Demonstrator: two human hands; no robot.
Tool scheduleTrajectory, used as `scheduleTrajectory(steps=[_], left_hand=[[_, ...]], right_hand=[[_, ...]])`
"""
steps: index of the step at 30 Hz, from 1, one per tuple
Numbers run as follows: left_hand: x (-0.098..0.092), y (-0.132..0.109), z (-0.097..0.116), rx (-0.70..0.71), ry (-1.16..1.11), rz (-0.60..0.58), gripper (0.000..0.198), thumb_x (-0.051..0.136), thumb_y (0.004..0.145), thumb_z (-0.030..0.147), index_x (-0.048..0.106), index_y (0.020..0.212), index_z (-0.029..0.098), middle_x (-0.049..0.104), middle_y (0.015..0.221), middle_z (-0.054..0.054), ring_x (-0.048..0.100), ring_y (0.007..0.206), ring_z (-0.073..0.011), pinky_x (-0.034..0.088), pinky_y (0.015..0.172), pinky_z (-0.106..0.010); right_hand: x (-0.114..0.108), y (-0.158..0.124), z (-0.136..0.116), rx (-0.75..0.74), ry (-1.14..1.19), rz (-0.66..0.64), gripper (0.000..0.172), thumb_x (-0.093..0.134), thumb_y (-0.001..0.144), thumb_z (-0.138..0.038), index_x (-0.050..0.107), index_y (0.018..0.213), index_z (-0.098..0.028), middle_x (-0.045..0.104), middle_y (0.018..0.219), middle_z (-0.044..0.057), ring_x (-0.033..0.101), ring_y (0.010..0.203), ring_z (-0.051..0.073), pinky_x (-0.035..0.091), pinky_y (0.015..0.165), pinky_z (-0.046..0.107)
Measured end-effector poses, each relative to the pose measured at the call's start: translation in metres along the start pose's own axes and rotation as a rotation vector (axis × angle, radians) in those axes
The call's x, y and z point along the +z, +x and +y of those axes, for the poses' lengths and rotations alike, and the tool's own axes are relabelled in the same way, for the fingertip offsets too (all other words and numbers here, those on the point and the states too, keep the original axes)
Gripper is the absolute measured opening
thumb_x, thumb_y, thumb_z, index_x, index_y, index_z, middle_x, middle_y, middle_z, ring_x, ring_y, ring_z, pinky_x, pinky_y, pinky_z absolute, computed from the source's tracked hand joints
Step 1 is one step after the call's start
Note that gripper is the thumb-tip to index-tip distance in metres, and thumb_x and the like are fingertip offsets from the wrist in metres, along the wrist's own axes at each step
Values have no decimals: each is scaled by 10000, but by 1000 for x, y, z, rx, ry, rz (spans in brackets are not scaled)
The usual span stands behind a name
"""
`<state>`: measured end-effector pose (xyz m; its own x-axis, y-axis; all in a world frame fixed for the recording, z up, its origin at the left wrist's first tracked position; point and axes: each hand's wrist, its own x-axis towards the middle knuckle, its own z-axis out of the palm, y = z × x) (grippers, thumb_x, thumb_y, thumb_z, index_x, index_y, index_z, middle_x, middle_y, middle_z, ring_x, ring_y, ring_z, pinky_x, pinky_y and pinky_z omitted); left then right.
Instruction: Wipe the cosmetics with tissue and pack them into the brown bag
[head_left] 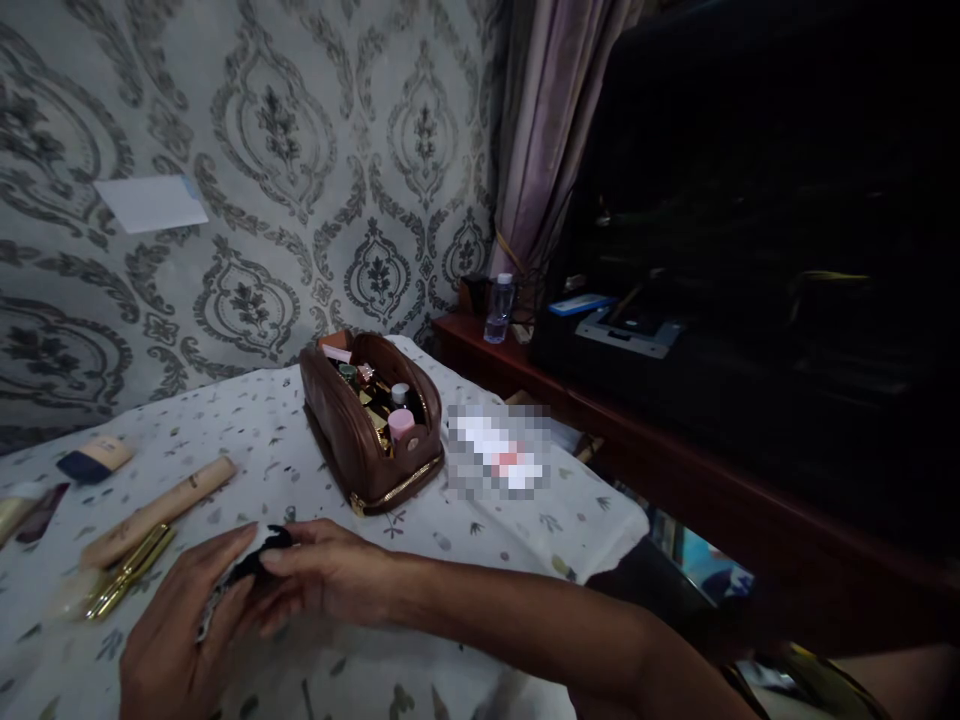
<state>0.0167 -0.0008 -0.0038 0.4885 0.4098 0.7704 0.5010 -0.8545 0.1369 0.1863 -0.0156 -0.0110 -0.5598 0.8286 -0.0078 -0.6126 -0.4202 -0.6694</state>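
My left hand [176, 630] and my right hand [322, 575] meet low over the cloth-covered table [285, 430]. Both pinch a small black thing [259, 555] between their fingers; I cannot make out what it is. Just left of my hands lie a slim gold tube [127, 572] and a long beige tube [157, 510]. Behind my hands stands an open brown leather cosmetic pouch [360, 440], holding several small bottles and tubes, one with a pink cap [400, 423].
A beige tube with a dark cap [96, 459] and more cosmetics lie at the table's left edge. A white blurred packet [499, 452] lies right of the pouch. Beyond, a dark wooden shelf [675, 460] carries a water bottle [499, 308] and a printer-like device [630, 330].
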Motion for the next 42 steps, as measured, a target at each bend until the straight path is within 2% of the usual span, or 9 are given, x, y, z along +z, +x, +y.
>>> scheduleTrajectory(steps=[3,8,11,15,18,22,30,37,42], left_hand=[[2,1,-2,42,17,-49,345,479,981,289,520,1302,168,609,1168,-82,585,1057,-207,446,935,-285],[11,1,-4,67,181,-17,487,518,946,480,506,1277,122,619,1092,-122,598,983,-257,497,836,-353],[14,1,-1,13,190,-8,423,500,960,449,492,1263,155,628,1054,-107,606,962,-243,526,807,-354],[12,5,4,-34,91,-30,382,541,950,379,474,1276,190,646,1046,-97,618,967,-232,541,820,-363],[8,10,6,-26,22,-27,425,570,933,374,460,1292,173,655,1028,-112,622,956,-240,544,821,-378],[5,13,9,-22,-17,-30,435,544,941,364,451,1310,154,660,1034,-129,616,952,-245,552,800,-381],[1,10,5,-43,-151,-51,540,555,950,357,366,1419,167,623,1198,-153,587,1110,-263,536,924,-428],[-7,15,6,13,-148,-15,464,483,984,287,388,1424,174,634,1233,-173,596,1170,-259,535,965,-439],[-9,15,6,81,-104,0,442,481,975,194,433,1412,151,620,1260,-193,575,1211,-257,538,974,-435]], right_hand=[[2,0,3,-40,46,105,643,943,412,-456,668,900,-140,669,757,-9,614,651,116,449,686,261],[7,-3,2,-64,41,190,664,949,440,-428,686,992,-169,659,857,-17,605,806,106,422,794,237],[8,-5,1,-79,-22,189,609,931,497,-428,688,1000,-186,657,881,-17,604,808,116,440,743,236],[4,-5,2,-56,-95,165,588,870,611,-470,684,1088,-183,689,918,30,603,690,126,450,603,248],[-1,-3,0,-77,-98,380,597,904,543,-475,709,1031,-191,715,986,55,645,815,174,480,653,266],[-1,-3,-5,-102,-161,473,571,938,476,-444,741,943,-182,728,963,58,645,932,204,489,755,276],[8,-1,-14,-103,-78,375,465,940,523,-311,735,920,-180,715,979,58,663,840,168,528,704,258],[10,0,-16,-97,-34,312,503,930,549,-275,721,993,-166,699,1103,86,688,833,162,546,760,273],[8,-3,-13,-74,26,337,564,944,527,-282,663,1007,-188,730,927,28,706,754,154,560,757,299]])
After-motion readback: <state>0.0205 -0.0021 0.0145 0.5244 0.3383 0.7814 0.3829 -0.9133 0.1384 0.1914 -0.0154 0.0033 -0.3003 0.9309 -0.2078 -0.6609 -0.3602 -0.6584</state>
